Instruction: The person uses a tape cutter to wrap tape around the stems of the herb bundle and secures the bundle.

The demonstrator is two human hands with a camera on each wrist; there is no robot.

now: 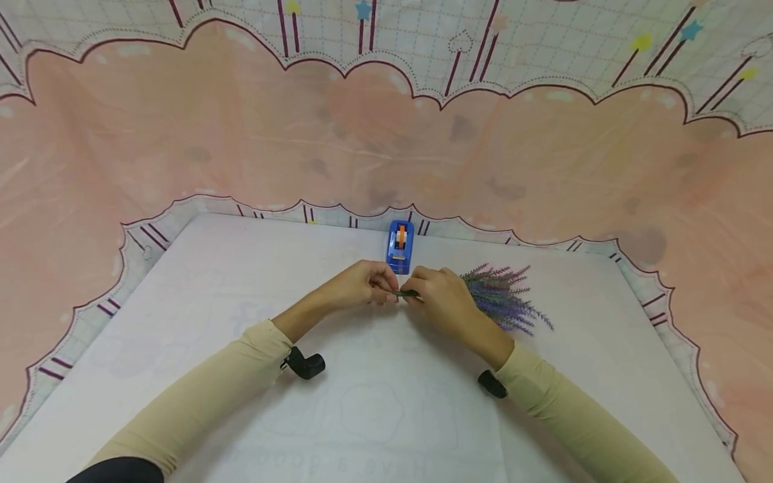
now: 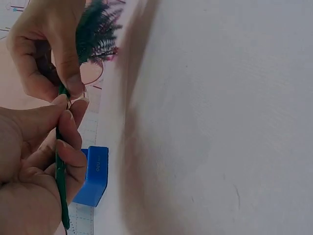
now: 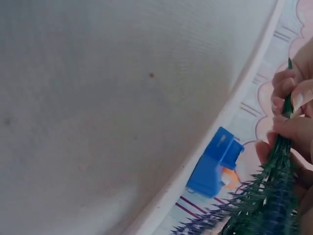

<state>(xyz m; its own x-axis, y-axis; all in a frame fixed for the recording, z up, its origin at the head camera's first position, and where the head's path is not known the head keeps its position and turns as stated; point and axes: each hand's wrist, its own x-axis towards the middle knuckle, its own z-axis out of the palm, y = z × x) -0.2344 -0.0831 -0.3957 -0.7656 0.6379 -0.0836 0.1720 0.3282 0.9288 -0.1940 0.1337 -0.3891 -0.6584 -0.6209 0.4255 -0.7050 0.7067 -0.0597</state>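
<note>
A bunch of lavender with purple and pink heads and green stems is held level above the table, its heads pointing right. My left hand pinches the stems; in the left wrist view these green stems run down across its curled fingers. Close beside it, my right hand grips the stems nearer the heads. The fingertips of both hands almost meet. Something small and pale may lie between them, too small to tell. In the right wrist view the lavender heads spread below the fingers.
A blue tape dispenser with an orange core stands just beyond the hands, near the far edge of the white table. A pink patterned cloth hangs behind the table. Black wrist cameras are strapped at both sleeves.
</note>
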